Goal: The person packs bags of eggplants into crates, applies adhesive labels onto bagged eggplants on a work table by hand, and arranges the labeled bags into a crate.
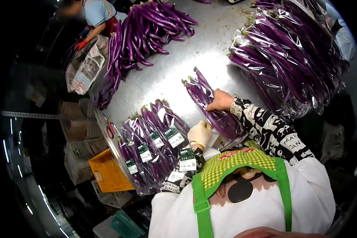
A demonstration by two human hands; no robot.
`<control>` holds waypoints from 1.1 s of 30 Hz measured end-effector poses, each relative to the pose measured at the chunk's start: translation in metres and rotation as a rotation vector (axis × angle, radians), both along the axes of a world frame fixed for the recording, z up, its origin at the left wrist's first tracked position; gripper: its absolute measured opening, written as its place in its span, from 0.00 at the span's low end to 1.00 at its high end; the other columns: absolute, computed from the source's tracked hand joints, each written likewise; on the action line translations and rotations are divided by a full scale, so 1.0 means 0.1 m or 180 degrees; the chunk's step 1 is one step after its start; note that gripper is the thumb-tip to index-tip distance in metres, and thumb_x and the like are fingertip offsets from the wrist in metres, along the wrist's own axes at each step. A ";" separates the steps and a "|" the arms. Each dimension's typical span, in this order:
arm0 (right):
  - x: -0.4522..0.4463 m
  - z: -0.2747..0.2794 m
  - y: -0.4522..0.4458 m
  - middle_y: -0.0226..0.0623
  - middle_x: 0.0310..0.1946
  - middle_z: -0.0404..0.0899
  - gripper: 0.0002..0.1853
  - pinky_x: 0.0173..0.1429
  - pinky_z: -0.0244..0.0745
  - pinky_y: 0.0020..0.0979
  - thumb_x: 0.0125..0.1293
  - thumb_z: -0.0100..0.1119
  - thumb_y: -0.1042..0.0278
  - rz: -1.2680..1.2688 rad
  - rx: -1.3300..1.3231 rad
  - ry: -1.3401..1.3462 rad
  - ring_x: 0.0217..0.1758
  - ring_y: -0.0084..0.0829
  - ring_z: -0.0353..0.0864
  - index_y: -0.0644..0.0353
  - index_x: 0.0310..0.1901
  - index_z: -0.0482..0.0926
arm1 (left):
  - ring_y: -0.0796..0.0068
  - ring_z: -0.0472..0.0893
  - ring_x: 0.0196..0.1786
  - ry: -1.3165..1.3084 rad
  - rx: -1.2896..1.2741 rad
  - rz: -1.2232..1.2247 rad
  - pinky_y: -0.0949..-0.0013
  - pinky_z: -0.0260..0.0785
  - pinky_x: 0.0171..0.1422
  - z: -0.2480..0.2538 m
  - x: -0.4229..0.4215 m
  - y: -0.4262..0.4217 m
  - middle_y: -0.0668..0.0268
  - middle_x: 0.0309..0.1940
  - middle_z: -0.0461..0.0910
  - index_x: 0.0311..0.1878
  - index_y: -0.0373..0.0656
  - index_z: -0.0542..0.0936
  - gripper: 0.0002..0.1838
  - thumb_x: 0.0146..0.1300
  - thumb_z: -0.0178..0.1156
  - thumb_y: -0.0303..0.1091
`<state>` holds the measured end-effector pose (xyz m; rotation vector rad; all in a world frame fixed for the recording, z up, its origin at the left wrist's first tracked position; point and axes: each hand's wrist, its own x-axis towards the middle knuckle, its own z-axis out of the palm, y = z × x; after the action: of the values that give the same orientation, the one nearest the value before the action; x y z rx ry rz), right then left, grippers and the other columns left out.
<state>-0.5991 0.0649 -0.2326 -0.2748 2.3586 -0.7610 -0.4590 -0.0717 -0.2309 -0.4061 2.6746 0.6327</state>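
Observation:
My right hand (pixel 222 100) is closed around the middle of a transparent bag of long purple eggplants (pixel 202 94), which lies slantwise on the metal table with its stem ends pointing away from me. Beside the bag's lower left side is my left hand (pixel 199 134), in a pale glove, with its fingers curled in; what they pinch, if anything, is hidden. Left of that hand, several bagged eggplants (pixel 148 123) lie in a row, bearing green and white labels (pixel 173 137). Another such label (pixel 187 159) shows at my left sleeve.
Loose eggplants (pixel 146 29) are heaped at the far left of the metal table (pixel 166 65). A large pile of bagged eggplants (pixel 285 55) stands at right. Red-handled scissors (pixel 110 130) lie by the left edge, above a yellow crate (pixel 109 170). A co-worker in red gloves (pixel 81 44) stands far left.

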 end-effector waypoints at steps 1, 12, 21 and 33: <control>-0.08 0.03 0.03 0.57 0.38 0.83 0.32 0.40 0.82 0.33 0.48 0.75 0.63 -0.0442 -0.0530 -0.0542 0.37 0.41 0.85 0.85 0.45 0.75 | 0.48 0.84 0.41 0.0002 -0.0087 0.0068 0.53 0.75 0.48 0.00 0.00 -0.03 0.52 0.35 0.85 0.41 0.49 0.84 0.17 0.67 0.56 0.51; -1.59 1.82 0.57 0.43 0.28 0.84 0.23 0.30 0.82 0.32 0.57 0.72 0.60 -0.1557 -0.3364 -0.0543 0.24 0.31 0.84 0.75 0.43 0.80 | 0.51 0.85 0.35 0.0975 -0.0031 0.0410 0.56 0.77 0.41 -0.08 -0.40 -0.09 0.56 0.30 0.85 0.40 0.52 0.87 0.17 0.65 0.59 0.53; -3.00 1.42 0.31 0.40 0.32 0.83 0.13 0.40 0.81 0.39 0.57 0.66 0.64 -0.2846 -0.4869 -0.0485 0.31 0.32 0.83 0.66 0.37 0.79 | 0.55 0.82 0.26 0.1602 0.0225 0.0190 0.57 0.75 0.35 -0.76 -0.68 0.10 0.60 0.23 0.82 0.42 0.63 0.84 0.09 0.66 0.59 0.50; -4.42 -0.43 0.54 0.49 0.57 0.78 0.27 0.69 0.66 0.52 0.66 0.55 0.55 -0.3268 -0.3257 -0.1861 0.60 0.41 0.78 0.68 0.60 0.70 | 0.59 0.79 0.21 0.2299 0.0260 -0.0112 0.61 0.71 0.27 -0.79 -0.71 0.09 0.60 0.20 0.79 0.38 0.51 0.85 0.05 0.61 0.65 0.37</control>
<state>-1.0412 0.1193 -0.2753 0.7241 1.2535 -2.1276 -0.5303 -0.0625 -0.3102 -0.1112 3.2956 1.0312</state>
